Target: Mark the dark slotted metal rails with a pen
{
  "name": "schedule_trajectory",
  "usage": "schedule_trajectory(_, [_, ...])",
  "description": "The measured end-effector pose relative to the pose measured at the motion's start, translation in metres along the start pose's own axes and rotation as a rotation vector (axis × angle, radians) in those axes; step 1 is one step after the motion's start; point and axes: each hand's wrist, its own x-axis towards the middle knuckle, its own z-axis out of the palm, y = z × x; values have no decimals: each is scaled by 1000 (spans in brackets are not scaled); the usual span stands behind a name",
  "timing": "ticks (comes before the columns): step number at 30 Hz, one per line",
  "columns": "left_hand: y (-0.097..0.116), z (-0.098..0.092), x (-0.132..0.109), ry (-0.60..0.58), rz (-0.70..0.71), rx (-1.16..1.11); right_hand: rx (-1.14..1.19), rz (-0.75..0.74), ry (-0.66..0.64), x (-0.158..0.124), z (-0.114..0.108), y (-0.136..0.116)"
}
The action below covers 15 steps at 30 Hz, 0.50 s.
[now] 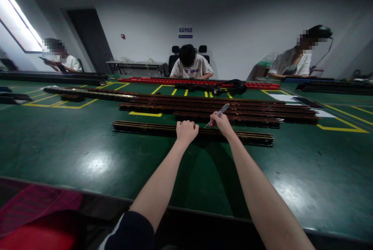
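Fingers of right hand around tool, tip indistinct.

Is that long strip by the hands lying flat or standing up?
Lying flat: the long strip stretches along the green table; right hand holds thin tool.

— How are the arms?
— Both bare, stretched forward, nearly parallel.
— And the hands?
— The left grip is curled into a fist, knuckles up; the right grip is pinched closed just beside it.
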Motion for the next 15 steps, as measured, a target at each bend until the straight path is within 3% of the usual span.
schedule_trajectory(15, [-8, -5, 2, -22, -122, -20, -43, 3, -26, -3, 9, -4])
